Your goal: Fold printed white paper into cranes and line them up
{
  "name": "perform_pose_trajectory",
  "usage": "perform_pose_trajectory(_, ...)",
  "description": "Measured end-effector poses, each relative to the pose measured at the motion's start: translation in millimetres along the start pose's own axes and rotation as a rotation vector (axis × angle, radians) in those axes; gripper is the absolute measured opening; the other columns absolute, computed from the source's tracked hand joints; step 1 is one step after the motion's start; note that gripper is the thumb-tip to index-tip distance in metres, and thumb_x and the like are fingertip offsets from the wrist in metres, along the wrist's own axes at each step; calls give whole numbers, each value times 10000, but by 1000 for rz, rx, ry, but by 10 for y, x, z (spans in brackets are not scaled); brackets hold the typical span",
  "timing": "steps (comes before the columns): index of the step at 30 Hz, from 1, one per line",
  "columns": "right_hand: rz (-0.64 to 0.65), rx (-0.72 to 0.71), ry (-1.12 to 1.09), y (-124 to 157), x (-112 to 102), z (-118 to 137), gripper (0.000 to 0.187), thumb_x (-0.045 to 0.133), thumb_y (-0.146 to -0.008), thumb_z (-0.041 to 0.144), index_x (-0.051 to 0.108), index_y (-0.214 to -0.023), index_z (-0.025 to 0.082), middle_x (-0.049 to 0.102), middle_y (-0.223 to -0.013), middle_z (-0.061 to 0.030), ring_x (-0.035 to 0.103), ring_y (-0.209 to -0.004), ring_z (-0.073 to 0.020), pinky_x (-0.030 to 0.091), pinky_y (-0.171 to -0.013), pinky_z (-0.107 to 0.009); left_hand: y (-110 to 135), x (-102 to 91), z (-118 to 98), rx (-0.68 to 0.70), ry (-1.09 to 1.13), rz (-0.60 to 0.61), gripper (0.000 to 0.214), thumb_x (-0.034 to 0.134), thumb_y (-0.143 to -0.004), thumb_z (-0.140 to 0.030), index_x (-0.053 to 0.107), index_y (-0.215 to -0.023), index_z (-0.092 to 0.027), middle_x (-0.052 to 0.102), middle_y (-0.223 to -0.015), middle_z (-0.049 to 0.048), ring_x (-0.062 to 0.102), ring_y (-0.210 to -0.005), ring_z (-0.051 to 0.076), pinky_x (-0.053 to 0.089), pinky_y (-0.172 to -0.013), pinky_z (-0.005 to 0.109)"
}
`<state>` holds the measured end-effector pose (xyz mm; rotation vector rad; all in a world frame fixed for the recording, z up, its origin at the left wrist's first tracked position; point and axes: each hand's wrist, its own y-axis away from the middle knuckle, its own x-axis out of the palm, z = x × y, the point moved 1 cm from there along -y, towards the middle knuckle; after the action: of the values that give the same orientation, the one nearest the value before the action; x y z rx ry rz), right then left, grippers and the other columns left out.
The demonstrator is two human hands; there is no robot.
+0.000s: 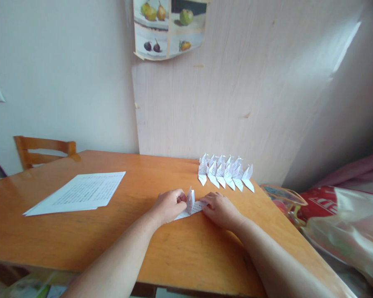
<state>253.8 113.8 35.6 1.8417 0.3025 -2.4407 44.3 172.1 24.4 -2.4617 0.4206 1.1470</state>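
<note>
A folded piece of printed white paper (198, 207) sits on the wooden table between my hands, its middle part standing up and its two ends spread low to the sides. My left hand (170, 204) is closed, thumb and curled fingers at the left side of the upright fold. At the other end, my right hand (221, 210) grips the right flap, fingers over its top. Just beyond my right hand stand rows of several similar folded paper pieces (220, 176), each with a raised point and a slanting flap.
A stack of printed sheets (83, 191) lies on the left of the table (136, 174). Behind it is a wooden chair (46, 143). Plastic bags (345, 231) and a yellow-rimmed item (286, 194) crowd the right edge. A fruit poster (169, 31) hangs on the wall.
</note>
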Motion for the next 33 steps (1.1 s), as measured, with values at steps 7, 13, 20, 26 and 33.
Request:
perform_pose_trajectory(7,-48,-9,-19,2,46,-15,208,506,-893,227,708,-850,204,657,-891,-56,602,-814,-181,368,-726,-274,126,-99,-224,41,-132,108,430,765,-650,-586,664,-889,-242,718,-882,5,646,-854,259,387,-726,312)
perform_pose_trajectory(13,-60,-4,-74,19,69,-26,187,511,-885,237,685,-823,209,648,-863,-41,593,-737,-153,359,-664,-254,85,-58,-169,8,-148,82,359,749,-688,-547,657,-877,-256,716,-873,-11,649,-860,255,375,-727,317)
perform_pose_trajectory(20,-96,9,-109,2,99,-86,159,531,-867,234,688,-843,218,673,-879,-44,611,-786,-170,360,-682,-261,84,-46,-143,25,-128,87,351,757,-682,-525,659,-877,-251,711,-870,-1,643,-830,248,373,-685,308)
perform_pose_trajectory(26,-124,3,-135,-22,133,-118,155,519,-875,229,668,-836,212,680,-871,-40,613,-783,-168,362,-683,-262,79,-40,-147,25,-135,79,298,746,-697,-487,653,-846,-246,704,-849,5,636,-817,246,365,-668,302)
perform_pose_trajectory(33,-136,-2,-152,-22,124,-113,145,520,-863,217,651,-799,213,681,-843,-31,606,-758,-164,349,-656,-261,105,-53,-160,28,-106,112,325,739,-704,-525,638,-849,-252,697,-809,-11,630,-780,234,370,-671,300)
